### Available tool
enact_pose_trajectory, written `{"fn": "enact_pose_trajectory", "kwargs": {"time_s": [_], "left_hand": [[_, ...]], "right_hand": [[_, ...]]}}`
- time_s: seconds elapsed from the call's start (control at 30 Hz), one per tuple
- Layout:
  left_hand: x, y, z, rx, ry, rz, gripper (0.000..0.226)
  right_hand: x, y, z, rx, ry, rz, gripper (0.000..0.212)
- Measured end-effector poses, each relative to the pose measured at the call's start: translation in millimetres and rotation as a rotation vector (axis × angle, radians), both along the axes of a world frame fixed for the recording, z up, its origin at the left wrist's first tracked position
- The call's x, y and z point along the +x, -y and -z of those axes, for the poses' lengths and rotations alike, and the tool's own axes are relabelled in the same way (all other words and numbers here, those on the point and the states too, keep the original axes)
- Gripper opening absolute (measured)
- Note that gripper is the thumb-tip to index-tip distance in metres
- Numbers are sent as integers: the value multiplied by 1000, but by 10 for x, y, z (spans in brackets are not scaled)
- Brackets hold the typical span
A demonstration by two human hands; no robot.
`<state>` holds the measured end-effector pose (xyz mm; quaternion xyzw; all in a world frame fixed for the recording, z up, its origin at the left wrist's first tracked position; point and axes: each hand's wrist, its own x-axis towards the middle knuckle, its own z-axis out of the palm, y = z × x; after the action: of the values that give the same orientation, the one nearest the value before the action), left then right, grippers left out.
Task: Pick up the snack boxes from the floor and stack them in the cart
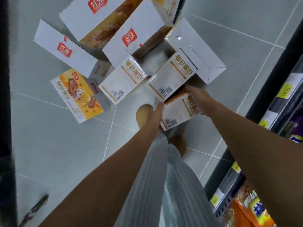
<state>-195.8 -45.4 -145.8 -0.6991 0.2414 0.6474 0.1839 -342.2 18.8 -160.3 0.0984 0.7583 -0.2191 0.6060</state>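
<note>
White-and-gold rectangular cardboard snack box (178, 112), judged light, stiff and slick, was clamped at opposite ends by left hand (155, 112) and right hand (199, 99).

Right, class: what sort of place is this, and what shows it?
Probably a shop aisle: a shelf with yellow price tags and packaged goods, and matching snack boxes on the tiled floor.

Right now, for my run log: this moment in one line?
phase: pickup | left hand, right hand: hold lower snack box, upper snack box on it | floor: other boxes lie
</note>
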Motion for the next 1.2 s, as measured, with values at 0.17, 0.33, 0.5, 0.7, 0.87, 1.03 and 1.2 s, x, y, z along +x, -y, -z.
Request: {"fn": "enact_pose_trajectory", "kwargs": {"time_s": [0.17, 0.33, 0.5, 0.7, 0.87, 1.03, 1.2], "left_hand": [[75, -121, 140, 83, -31, -61, 58], [62, -135, -160, 51, -23, -52, 42], [186, -205, -713, 165, -28, -248, 35], [589, -469, -1543, 187, -93, -407, 57], [1181, -633, -2532, 137, -83, -516, 40], [1863, -754, -3632, -40, -146, -532, 34], [2636, -874, -4331, -225, -78, -750, 24]], "right_hand": [[28, -29, 30, -21, 15, -31, 26], [20, -164, -226, -4, -16, -38, 34], [54, -416, -729, -48, 7, -80, 39], [417, -556, -1561, -113, 91, -112, 34], [920, -571, -2400, -132, 173, -153, 31], [1548, -385, -3256, -191, 255, -308, 36], [2244, -54, -4040, -163, 313, -473, 32]]}}
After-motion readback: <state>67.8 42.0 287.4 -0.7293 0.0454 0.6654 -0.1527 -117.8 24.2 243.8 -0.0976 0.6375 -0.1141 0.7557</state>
